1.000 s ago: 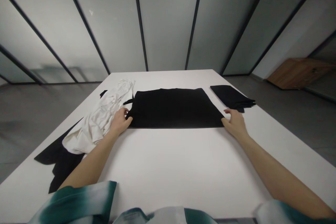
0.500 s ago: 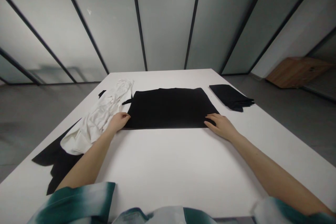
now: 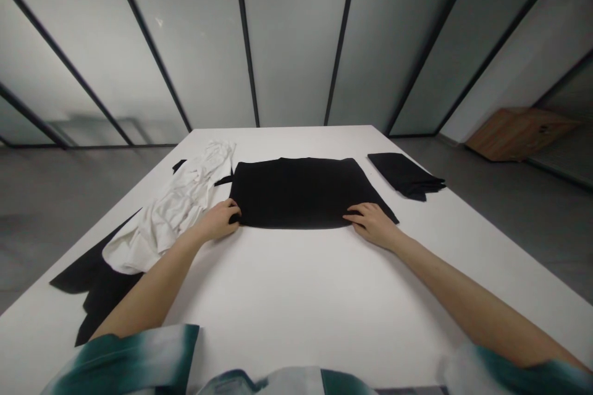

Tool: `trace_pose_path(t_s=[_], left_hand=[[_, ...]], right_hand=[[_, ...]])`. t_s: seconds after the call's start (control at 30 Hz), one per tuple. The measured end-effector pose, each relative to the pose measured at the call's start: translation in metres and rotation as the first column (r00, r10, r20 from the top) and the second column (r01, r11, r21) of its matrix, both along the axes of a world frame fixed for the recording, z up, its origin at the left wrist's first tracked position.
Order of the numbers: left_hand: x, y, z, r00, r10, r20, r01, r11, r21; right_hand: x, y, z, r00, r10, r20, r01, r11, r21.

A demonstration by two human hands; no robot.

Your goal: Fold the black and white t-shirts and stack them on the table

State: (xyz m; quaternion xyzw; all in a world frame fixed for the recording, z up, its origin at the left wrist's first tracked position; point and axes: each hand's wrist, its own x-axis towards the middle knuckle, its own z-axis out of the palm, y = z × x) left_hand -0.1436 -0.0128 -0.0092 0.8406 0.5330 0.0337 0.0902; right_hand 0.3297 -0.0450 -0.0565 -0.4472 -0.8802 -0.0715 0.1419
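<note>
In the middle of the table lies a flat, folded piece of black cloth [image 3: 296,191], apparently a garment. Its near edge bows slightly toward me. My left hand [image 3: 221,220] is at the near left corner, fingers curled closed over the cloth there. My right hand [image 3: 374,224] rests at the near edge toward the right, fingers stretched out and a little apart on the fabric. The near right corner of the cloth sticks out past that hand. What the undersides of both hands do is hidden.
A crumpled white cloth [image 3: 180,203] lies on the left, on top of more black cloth [image 3: 99,278]. A folded black cloth [image 3: 405,174] sits at the right. All are on a white table [image 3: 287,302]. Beyond it stand frosted glass panels [image 3: 296,43] and a wooden piece [image 3: 514,133].
Both hands have moved inward along the near edge of the black cloth. Its near right corner now shows beyond my right hand, and the near edge has become bowed.
</note>
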Motion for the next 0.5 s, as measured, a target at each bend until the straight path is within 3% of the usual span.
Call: trace_pose_path(t_s=[0.13, 0.23, 0.27, 0.3, 0.37, 0.4, 0.43, 0.5], left_hand=[[0.031, -0.021, 0.014, 0.996, -0.073, -0.052, 0.069, 0.995, -0.077], [0.072, -0.045, 0.026, 0.951, -0.301, 0.073, 0.31, 0.932, -0.186], [0.085, -0.049, 0.031, 0.903, -0.398, 0.162, 0.428, 0.871, -0.242], [0.097, -0.051, 0.037, 0.835, -0.477, 0.274, 0.547, 0.776, -0.314], [0.117, -0.04, 0.046, 0.725, -0.493, 0.481, 0.684, 0.595, -0.422], [0.123, -0.028, 0.049, 0.719, -0.444, 0.535, 0.683, 0.591, -0.429], [0.128, -0.011, 0.05, 0.749, -0.375, 0.546, 0.627, 0.669, -0.4], [0.132, 0.032, 0.047, 0.858, -0.206, 0.471, 0.336, 0.918, -0.21]], right_hand=[[0.015, 0.028, 0.011, 0.997, -0.032, 0.077, 0.032, 0.999, 0.001], [0.027, 0.055, 0.022, 0.971, -0.198, 0.135, 0.199, 0.98, 0.009], [0.028, 0.063, 0.026, 0.951, -0.271, 0.146, 0.273, 0.962, 0.011], [0.028, 0.07, 0.03, 0.926, -0.347, 0.149, 0.349, 0.937, 0.011], [0.025, 0.078, 0.038, 0.864, -0.489, 0.12, 0.492, 0.871, 0.011], [0.021, 0.079, 0.042, 0.83, -0.55, 0.089, 0.551, 0.834, 0.008], [0.017, 0.078, 0.046, 0.796, -0.604, 0.049, 0.604, 0.797, 0.0], [0.009, 0.069, 0.052, 0.721, -0.693, -0.015, 0.691, 0.721, -0.05]])
